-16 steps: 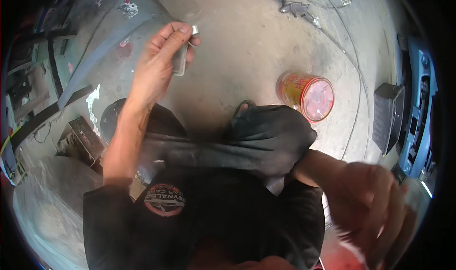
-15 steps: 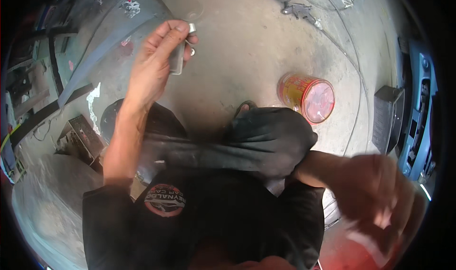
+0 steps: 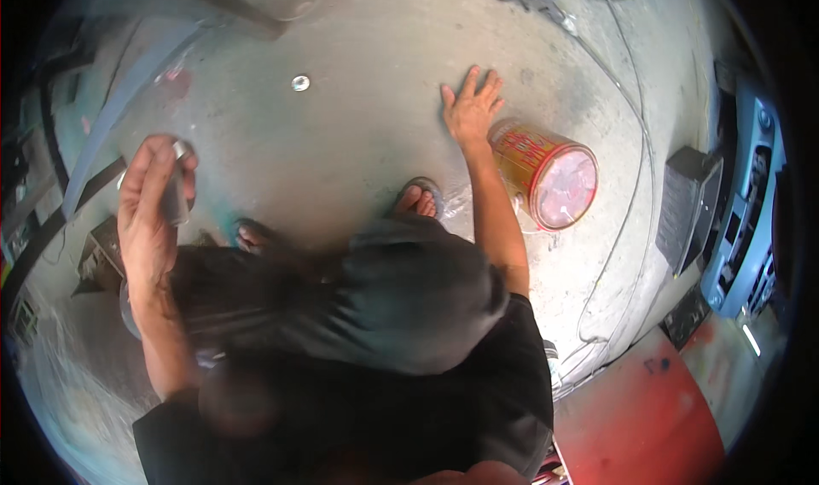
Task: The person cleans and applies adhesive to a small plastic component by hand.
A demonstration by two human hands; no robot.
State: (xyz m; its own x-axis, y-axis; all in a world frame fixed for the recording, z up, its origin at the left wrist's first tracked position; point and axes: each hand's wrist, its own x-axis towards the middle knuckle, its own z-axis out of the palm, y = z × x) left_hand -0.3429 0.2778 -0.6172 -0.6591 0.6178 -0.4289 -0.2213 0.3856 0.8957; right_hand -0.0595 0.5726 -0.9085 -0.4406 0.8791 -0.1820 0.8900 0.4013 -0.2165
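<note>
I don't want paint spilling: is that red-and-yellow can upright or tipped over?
Tipped: the can lies on its side on the floor, round end facing outward, beside the right hand.

Small grey cylinder [image 3: 176,197] half hidden

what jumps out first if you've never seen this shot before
The right hand lies spread flat on the grey concrete floor, right beside an orange-and-red can tipped on its side at right of centre. At the left, the left hand is raised, gripping a small grey cylinder-shaped object. A small round metal disc lies alone on the floor farther up.
</note>
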